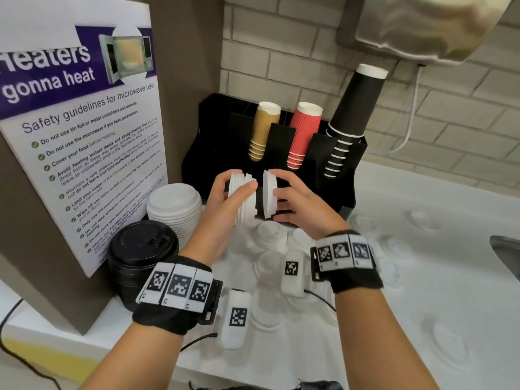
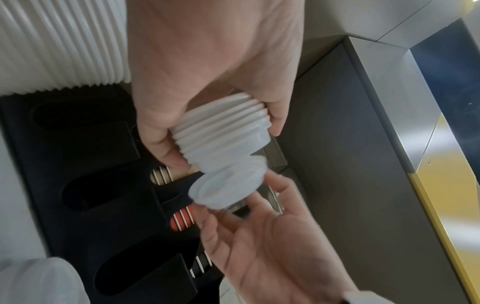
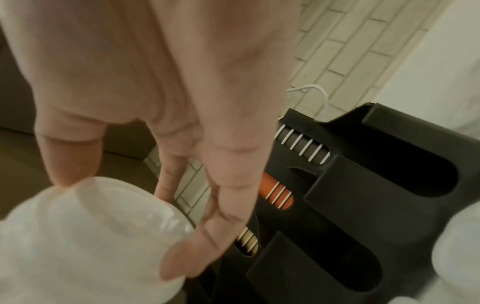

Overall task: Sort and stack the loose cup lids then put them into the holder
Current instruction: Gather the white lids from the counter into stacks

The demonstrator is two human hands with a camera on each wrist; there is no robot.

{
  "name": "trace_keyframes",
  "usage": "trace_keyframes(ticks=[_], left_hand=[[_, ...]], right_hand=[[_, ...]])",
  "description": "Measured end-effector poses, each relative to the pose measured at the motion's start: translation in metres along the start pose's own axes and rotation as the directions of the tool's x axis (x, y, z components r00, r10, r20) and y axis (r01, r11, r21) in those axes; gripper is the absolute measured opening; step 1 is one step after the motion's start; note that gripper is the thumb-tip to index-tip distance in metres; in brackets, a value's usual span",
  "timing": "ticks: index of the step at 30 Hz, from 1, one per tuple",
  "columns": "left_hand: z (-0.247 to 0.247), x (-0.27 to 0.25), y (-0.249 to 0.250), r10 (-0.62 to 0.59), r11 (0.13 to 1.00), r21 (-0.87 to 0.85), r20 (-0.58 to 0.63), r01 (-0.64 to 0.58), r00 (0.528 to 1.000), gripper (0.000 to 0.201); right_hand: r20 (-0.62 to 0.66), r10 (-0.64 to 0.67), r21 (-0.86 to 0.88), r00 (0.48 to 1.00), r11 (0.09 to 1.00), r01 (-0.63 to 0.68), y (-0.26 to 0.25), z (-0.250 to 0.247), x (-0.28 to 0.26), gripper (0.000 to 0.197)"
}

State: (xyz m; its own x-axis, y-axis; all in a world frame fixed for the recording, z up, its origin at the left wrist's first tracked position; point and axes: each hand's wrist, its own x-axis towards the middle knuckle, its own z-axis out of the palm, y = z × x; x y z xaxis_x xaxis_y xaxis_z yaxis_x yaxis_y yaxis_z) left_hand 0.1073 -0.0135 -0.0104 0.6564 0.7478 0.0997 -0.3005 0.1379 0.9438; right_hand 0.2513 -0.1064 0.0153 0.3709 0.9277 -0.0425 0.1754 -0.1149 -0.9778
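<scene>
My left hand grips a short stack of small white lids on its side, thumb across the front; the same stack of lids fills the left wrist view. My right hand holds a single white lid upright, a small gap right of the stack. That single lid nearly meets the stack's end in the left wrist view, and shows blurred as a white lid under my fingertips in the right wrist view. The black holder stands just behind both hands, with empty front slots.
Brown, red and black cup stacks stand in the holder. A tall stack of larger white lids and a black lid stack sit left. Loose white lids litter the white counter; a sink edge lies right.
</scene>
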Motion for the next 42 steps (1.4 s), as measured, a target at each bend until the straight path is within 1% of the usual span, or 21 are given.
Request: trace_keyframes(ticks=[1,4,10,14,18,20,24,26,29,32,34,35,36,37,38,39,40,41,42], left_hand=[[0.002,-0.001,0.0,-0.011,1.0,0.003,0.011,0.011,1.0,0.04],[0.006,-0.003,-0.001,-0.018,1.0,0.01,0.036,0.017,0.999,0.046],[0.01,-0.005,-0.003,-0.027,0.999,-0.016,0.091,0.029,0.995,0.051],[0.009,-0.006,-0.003,-0.02,0.999,-0.041,0.08,0.023,0.997,0.05],[0.009,-0.005,-0.004,-0.013,0.999,-0.047,0.067,0.017,0.998,0.048],[0.008,-0.006,-0.003,-0.032,0.998,-0.052,0.085,0.037,0.996,0.047],[0.006,-0.007,-0.004,-0.067,0.996,-0.055,0.126,0.074,0.99,0.038],[0.005,-0.008,-0.004,-0.084,0.994,-0.052,0.155,0.093,0.984,0.038],[0.003,-0.009,-0.004,-0.085,0.992,-0.072,0.179,0.099,0.98,0.042],[0.003,-0.009,-0.004,-0.051,0.993,-0.097,0.136,0.065,0.989,0.043],[0.002,-0.007,-0.002,-0.029,0.993,-0.112,0.102,0.041,0.994,0.045],[0.002,-0.007,-0.001,-0.019,0.993,-0.118,0.087,0.029,0.996,0.048],[0.001,-0.006,-0.001,-0.009,0.992,-0.125,0.076,0.018,0.997,0.052],[0.001,-0.006,-0.001,-0.004,0.99,-0.137,0.071,0.014,0.997,0.053],[0.001,-0.006,0.0,-0.003,0.989,-0.149,0.071,0.014,0.997,0.054],[0.0,-0.006,0.0,-0.007,0.988,-0.156,0.075,0.019,0.997,0.054],[0.0,-0.006,0.0,-0.013,0.987,-0.156,0.08,0.025,0.997,0.055],[0.0,-0.005,-0.001,-0.019,0.988,-0.153,0.084,0.031,0.996,0.056],[0.001,-0.005,-0.002,-0.025,0.988,-0.15,0.088,0.038,0.996,0.055]], right_hand=[[0.001,-0.031,0.025,1.0,0.999,0.031,0.0,0.003,-0.007,0.032],[-0.031,-0.098,0.0,0.995,0.995,0.098,0.002,0.009,-0.019,0.036],[-0.057,-0.174,-0.021,0.983,0.985,0.173,0.004,0.015,-0.025,0.045],[-0.051,-0.205,-0.022,0.978,0.979,0.204,0.002,0.018,-0.029,0.049],[-0.076,-0.217,-0.033,0.973,0.976,0.215,0.001,0.021,-0.03,0.048],[-0.075,-0.22,-0.023,0.973,0.975,0.219,0.001,0.021,-0.03,0.048],[-0.061,-0.228,-0.034,0.972,0.973,0.226,-0.001,0.02,-0.032,0.048],[-0.055,-0.231,-0.046,0.971,0.972,0.229,-0.002,0.019,-0.033,0.048],[-0.045,-0.231,-0.062,0.972,0.972,0.229,-0.004,0.018,-0.035,0.048],[-0.007,-0.22,-0.019,0.975,0.975,0.22,-0.007,0.014,-0.032,0.045],[-0.048,-0.163,-0.038,0.986,0.986,0.161,-0.009,0.006,-0.021,0.037],[-0.092,-0.11,-0.101,0.99,0.99,0.1,-0.008,0.002,-0.012,0.033],[-0.125,-0.048,-0.21,0.991,0.978,0.021,-0.004,-0.002,0.0,0.033],[-0.126,0.017,-0.374,0.992,0.925,-0.063,0.002,-0.006,0.014,0.036],[-0.093,0.092,-0.566,0.991,0.815,-0.129,0.011,-0.007,0.027,0.042],[-0.047,0.181,-0.725,0.982,0.671,-0.158,0.021,-0.007,0.039,0.05],[-0.012,0.266,-0.83,0.964,0.535,-0.157,0.031,-0.004,0.05,0.057],[0.013,0.334,-0.892,0.943,0.429,-0.14,0.041,-0.001,0.059,0.064],[0.033,0.388,-0.931,0.921,0.347,-0.114,0.05,0.002,0.067,0.071]])
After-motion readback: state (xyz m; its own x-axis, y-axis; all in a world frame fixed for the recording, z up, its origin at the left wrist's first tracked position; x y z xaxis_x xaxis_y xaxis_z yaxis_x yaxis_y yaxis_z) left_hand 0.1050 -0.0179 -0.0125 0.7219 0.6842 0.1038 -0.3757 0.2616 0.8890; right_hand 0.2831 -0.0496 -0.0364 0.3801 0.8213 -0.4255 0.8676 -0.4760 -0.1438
